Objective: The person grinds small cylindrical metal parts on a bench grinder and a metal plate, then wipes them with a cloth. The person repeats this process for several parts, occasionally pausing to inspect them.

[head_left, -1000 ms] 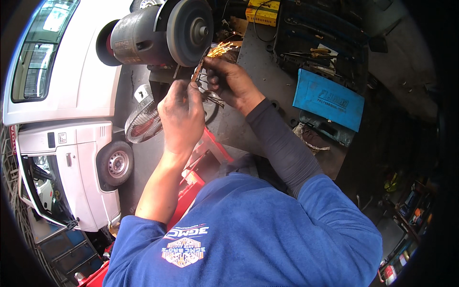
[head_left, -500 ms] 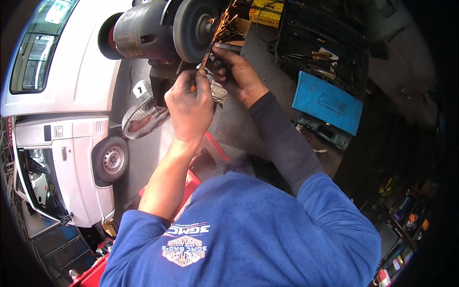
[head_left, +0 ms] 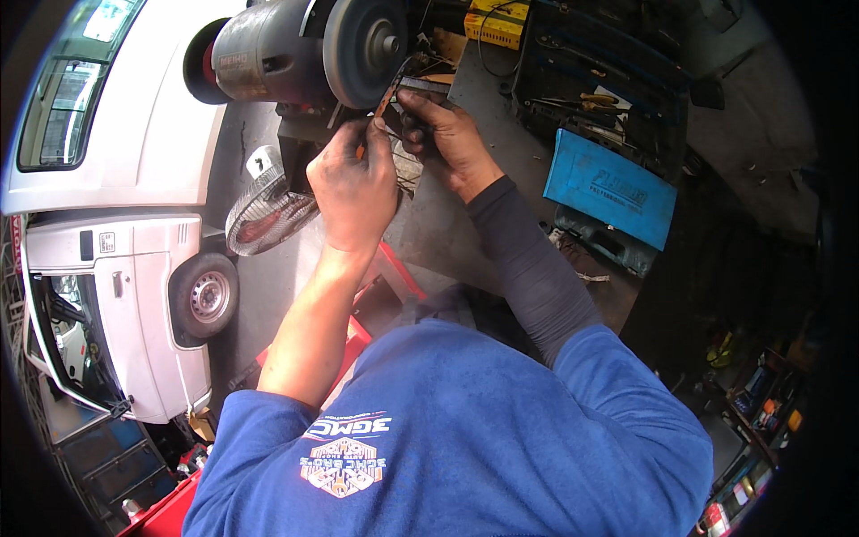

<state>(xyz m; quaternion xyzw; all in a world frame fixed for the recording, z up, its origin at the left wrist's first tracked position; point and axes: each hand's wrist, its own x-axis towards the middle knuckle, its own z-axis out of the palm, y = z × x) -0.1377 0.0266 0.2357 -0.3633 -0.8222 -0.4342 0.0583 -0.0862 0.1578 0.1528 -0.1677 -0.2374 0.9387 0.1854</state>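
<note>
My left hand (head_left: 356, 183) is closed, pinching the lower end of a thin rusty-brown metal strip (head_left: 386, 100) between thumb and fingers. A bit of orange shows between its fingers. My right hand (head_left: 445, 134), blackened at the fingers, is closed at the strip's upper part, with its thumb and index finger pressed to it. The strip slants up beside the front face of a grey grinding wheel (head_left: 356, 55) on a bench grinder (head_left: 268, 58). No sparks show; whether strip and wheel touch, I cannot tell.
An open dark tool case (head_left: 604, 67) and a blue case (head_left: 608, 188) lie to the right. A yellow box (head_left: 497, 22) stands at the back. Left of my hands are a fan with a wire cage (head_left: 268, 210) and a white vehicle (head_left: 143, 295). Red metalwork (head_left: 398, 268) is below.
The orange sparks at the wheel have stopped. Both hands keep their grip on the strip and have hardly moved. The view has shifted slightly.
</note>
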